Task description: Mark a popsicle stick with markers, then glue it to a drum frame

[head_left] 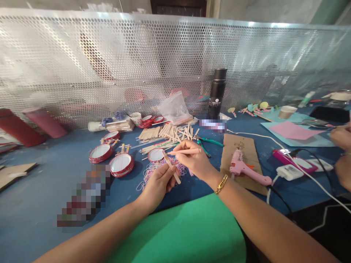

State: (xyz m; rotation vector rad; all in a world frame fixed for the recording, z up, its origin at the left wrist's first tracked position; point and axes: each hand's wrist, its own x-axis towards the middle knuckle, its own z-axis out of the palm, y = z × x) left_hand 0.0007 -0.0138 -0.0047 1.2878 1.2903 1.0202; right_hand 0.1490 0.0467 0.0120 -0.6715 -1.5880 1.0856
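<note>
My left hand (155,187) is closed around a wooden craft stick (177,177), which slants up toward the right hand. My right hand (197,164), with a gold bracelet at the wrist, pinches a pink pen (188,151). The pen's tip points left, close to the upper end of the stick; I cannot tell whether they touch. Behind the hands lie a small red-rimmed disc with a white face (156,155) and a tangle of pastel rubber bands (146,174). Farther back is a pile of loose craft sticks (168,132).
More red-rimmed discs (121,164) lie on the left. Teal-handled pliers (210,141) lie behind my right hand. A pink glue gun (241,168) rests on cardboard (229,144), with cables around it. A black bottle (217,93) stands before a perforated metal screen (170,47). Another person's hand (341,137) is at right.
</note>
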